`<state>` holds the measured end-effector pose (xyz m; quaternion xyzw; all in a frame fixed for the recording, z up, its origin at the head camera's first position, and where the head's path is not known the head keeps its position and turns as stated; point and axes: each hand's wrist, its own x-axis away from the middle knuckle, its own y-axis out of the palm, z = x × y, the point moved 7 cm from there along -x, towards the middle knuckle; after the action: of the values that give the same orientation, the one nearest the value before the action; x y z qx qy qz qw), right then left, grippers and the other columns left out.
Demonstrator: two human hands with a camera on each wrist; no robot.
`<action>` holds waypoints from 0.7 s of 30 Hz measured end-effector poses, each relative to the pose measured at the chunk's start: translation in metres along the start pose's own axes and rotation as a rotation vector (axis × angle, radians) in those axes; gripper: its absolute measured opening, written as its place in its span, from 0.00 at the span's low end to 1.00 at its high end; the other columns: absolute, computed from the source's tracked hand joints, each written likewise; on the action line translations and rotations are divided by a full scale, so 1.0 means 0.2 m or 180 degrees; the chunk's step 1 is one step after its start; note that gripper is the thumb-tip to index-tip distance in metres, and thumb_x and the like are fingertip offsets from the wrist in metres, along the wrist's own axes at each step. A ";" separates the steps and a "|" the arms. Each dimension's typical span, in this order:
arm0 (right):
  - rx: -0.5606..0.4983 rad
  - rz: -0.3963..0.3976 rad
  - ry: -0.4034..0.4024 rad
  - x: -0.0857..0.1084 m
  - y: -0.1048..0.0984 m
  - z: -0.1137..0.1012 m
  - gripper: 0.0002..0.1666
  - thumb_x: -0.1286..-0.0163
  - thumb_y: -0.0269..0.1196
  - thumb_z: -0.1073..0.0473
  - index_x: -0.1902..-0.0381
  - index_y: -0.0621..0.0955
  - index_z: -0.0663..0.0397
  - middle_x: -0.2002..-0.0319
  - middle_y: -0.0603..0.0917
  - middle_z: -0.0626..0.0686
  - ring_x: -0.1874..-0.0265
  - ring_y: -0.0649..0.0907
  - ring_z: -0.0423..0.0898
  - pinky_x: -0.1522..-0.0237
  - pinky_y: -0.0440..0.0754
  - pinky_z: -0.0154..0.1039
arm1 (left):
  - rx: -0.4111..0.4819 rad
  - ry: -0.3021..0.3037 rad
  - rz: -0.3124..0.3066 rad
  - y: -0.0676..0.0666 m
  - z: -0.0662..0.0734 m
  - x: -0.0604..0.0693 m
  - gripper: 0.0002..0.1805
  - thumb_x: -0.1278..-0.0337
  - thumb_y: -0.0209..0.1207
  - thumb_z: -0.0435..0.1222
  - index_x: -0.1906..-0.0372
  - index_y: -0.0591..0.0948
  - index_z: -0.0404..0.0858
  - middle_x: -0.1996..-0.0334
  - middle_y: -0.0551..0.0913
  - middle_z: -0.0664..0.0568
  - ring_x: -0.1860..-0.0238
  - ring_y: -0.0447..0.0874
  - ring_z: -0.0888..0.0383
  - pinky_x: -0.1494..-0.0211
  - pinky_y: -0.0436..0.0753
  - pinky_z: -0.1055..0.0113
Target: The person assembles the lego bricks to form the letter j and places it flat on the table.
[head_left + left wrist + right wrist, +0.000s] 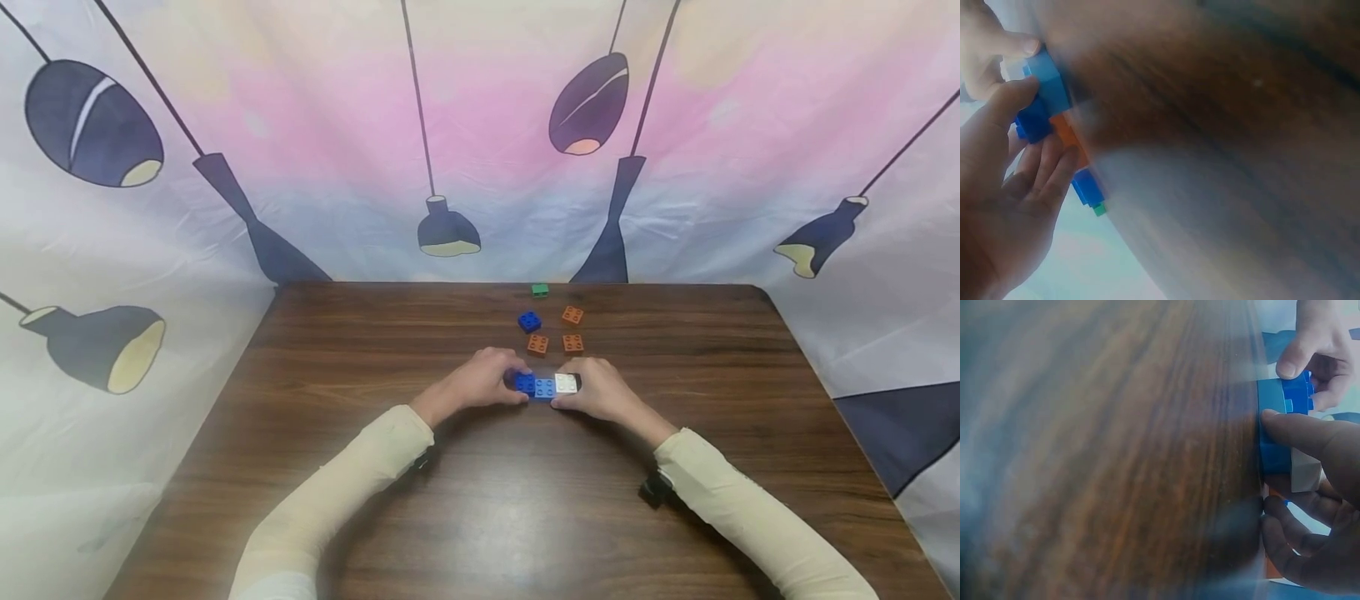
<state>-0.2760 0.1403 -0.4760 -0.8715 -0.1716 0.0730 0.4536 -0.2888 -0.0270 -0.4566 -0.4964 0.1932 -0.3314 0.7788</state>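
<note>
My left hand [487, 379] pinches a dark blue toy brick [525, 383] between thumb and fingers. Beside it lies a light blue brick [545, 389] with studs showing on top, and then a white brick [566, 382] held by my right hand [598, 390]. The three form a short row on the table. From the right wrist view, the light blue piece [1274, 447] rests low against the tabletop. The dark blue brick [1298, 394] and the white brick [1305, 472] stand higher, at its two ends. My right thumb touches the light blue side.
Beyond the hands lie loose bricks: three orange, including one nearest the left hand [537, 344], a dark blue one [529, 321] and a green one [540, 290] by the far edge. A patterned cloth [510, 125] hangs behind the wooden table [480, 517].
</note>
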 end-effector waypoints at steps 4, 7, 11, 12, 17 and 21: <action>0.0004 0.0010 -0.0003 0.00 -0.01 -0.01 0.23 0.45 0.80 0.52 0.55 0.87 0.57 0.65 0.86 0.48 0.67 0.81 0.43 0.61 0.80 0.43 | 0.0009 -0.0016 -0.0009 0.00 0.00 0.00 0.24 0.42 0.72 0.47 0.44 0.86 0.40 0.57 0.86 0.53 0.60 0.80 0.61 0.56 0.78 0.68; 0.0003 0.0003 -0.0008 0.01 0.00 -0.01 0.23 0.45 0.80 0.52 0.55 0.87 0.56 0.65 0.86 0.48 0.67 0.81 0.43 0.61 0.80 0.43 | 0.0025 -0.0008 -0.0019 0.00 0.00 0.00 0.24 0.42 0.72 0.47 0.44 0.86 0.40 0.57 0.85 0.54 0.60 0.79 0.61 0.55 0.78 0.67; -0.0008 0.0012 -0.0025 0.00 0.00 -0.02 0.23 0.45 0.80 0.52 0.55 0.87 0.57 0.65 0.86 0.48 0.67 0.81 0.43 0.62 0.79 0.42 | 0.0072 -0.0027 -0.0049 0.00 -0.01 0.01 0.23 0.41 0.72 0.47 0.45 0.86 0.40 0.57 0.85 0.55 0.60 0.79 0.61 0.55 0.78 0.67; -0.0006 0.0018 -0.0035 0.00 0.00 -0.02 0.23 0.45 0.80 0.52 0.55 0.87 0.57 0.65 0.86 0.48 0.67 0.81 0.43 0.63 0.79 0.42 | 0.0085 -0.0034 -0.0063 0.00 -0.01 0.01 0.22 0.41 0.72 0.47 0.45 0.86 0.41 0.57 0.85 0.55 0.59 0.79 0.61 0.54 0.79 0.66; -0.0005 0.0031 -0.0030 0.00 0.00 -0.02 0.24 0.45 0.80 0.52 0.54 0.87 0.57 0.65 0.86 0.48 0.67 0.80 0.43 0.63 0.79 0.42 | 0.0005 -0.0003 -0.0132 0.01 -0.01 0.01 0.22 0.37 0.69 0.48 0.43 0.84 0.42 0.54 0.84 0.56 0.53 0.79 0.60 0.44 0.78 0.60; -0.0005 0.0038 -0.0015 0.00 0.01 -0.01 0.24 0.44 0.80 0.51 0.53 0.87 0.57 0.65 0.86 0.48 0.67 0.80 0.44 0.63 0.79 0.42 | -0.0028 0.0036 -0.0117 0.02 -0.01 0.02 0.23 0.36 0.68 0.48 0.41 0.83 0.42 0.52 0.84 0.55 0.49 0.79 0.59 0.39 0.77 0.58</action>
<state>-0.2743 0.1377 -0.4757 -0.8726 -0.1676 0.0776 0.4521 -0.2863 -0.0296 -0.4603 -0.5014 0.1899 -0.3476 0.7692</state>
